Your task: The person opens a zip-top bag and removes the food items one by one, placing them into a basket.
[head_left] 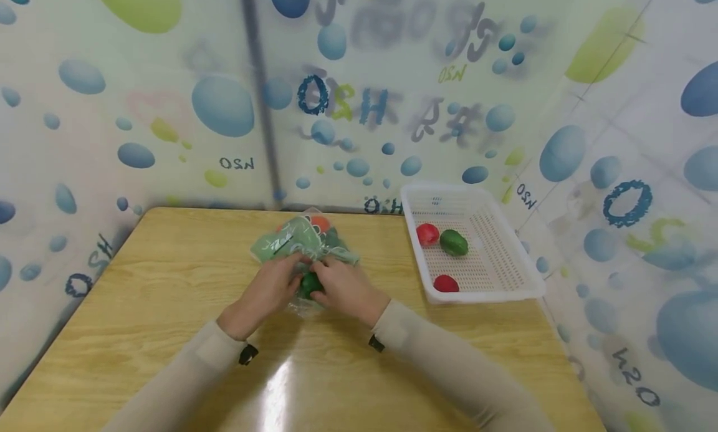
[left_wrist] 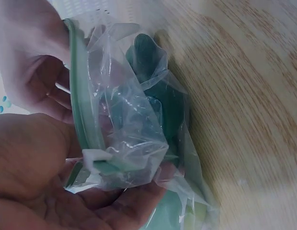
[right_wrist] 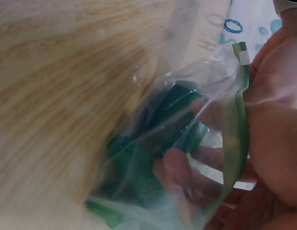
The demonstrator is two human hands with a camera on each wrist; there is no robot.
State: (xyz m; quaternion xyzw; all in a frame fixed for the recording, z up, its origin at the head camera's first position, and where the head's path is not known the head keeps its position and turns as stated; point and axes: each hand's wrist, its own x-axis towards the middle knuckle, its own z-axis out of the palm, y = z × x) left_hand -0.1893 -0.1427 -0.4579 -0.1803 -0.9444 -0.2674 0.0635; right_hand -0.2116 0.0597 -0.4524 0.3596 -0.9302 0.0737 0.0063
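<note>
A clear plastic zip bag (head_left: pixel 300 245) with a green seal strip lies in the middle of the wooden table (head_left: pixel 140 307). Inside it are dark green vegetables (head_left: pixel 309 284) and something orange (head_left: pixel 320 222). My left hand (head_left: pixel 293 276) and right hand (head_left: pixel 326 276) meet at the bag's near end and both grip its mouth. In the left wrist view my left hand (left_wrist: pixel 91 194) holds the green strip (left_wrist: pixel 84 105) beside a white slider (left_wrist: pixel 96 155). In the right wrist view my right hand (right_wrist: pixel 268 148) grips the strip (right_wrist: pixel 239 124), and one finger (right_wrist: pixel 175 165) shows through the plastic.
A white perforated basket (head_left: pixel 507 264) stands at the table's right, holding two red fruits (head_left: pixel 427 234) (head_left: pixel 445 283) and a green one (head_left: pixel 453 242). Patterned curtain walls close in behind and on both sides. Bare tabletop lies to the left and in front.
</note>
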